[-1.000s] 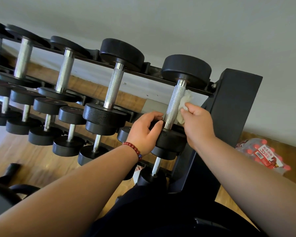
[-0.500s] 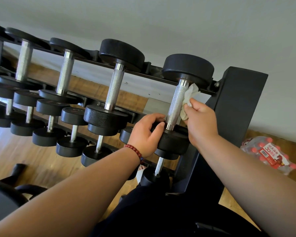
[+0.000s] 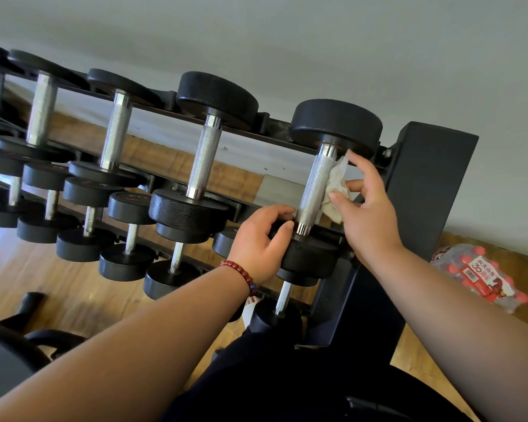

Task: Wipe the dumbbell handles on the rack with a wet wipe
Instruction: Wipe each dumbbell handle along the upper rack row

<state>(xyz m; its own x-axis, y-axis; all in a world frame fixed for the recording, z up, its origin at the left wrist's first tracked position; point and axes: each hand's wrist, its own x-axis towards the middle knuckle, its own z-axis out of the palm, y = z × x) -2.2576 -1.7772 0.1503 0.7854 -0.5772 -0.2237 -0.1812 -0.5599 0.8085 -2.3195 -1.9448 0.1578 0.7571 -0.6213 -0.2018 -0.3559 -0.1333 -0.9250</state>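
My right grip (image 3: 369, 208) pinches a crumpled white wet wipe (image 3: 337, 184) between thumb and fingers. My index finger reaches up toward the far weight. The wipe is pressed against the right side of the knurled steel handle (image 3: 316, 184), about midway along it.

That handle belongs to the last dumbbell (image 3: 336, 123) at the right end of the rack's top tier, just beside the black end upright of the rack (image 3: 424, 193).

My left grip (image 3: 261, 242) is curled round the left side of the same dumbbell's near head (image 3: 310, 257). My fingertips lie on its top face close to the base of the handle, and my thumb lies beside them. A bracelet (image 3: 241, 274) of dark red beads sits on that wrist.

Next along the top tier to the left stands another dumbbell with a knurled handle (image 3: 205, 166), untouched, and more follow toward the rack's left end. Smaller dumbbells (image 3: 128, 229) fill the lower tiers in front.

Beyond the rack's right end, a shrink-wrapped pack of bottles (image 3: 482, 275) with red caps lies on the wooden floor (image 3: 43, 269), near the foot of the grey wall (image 3: 287, 41).
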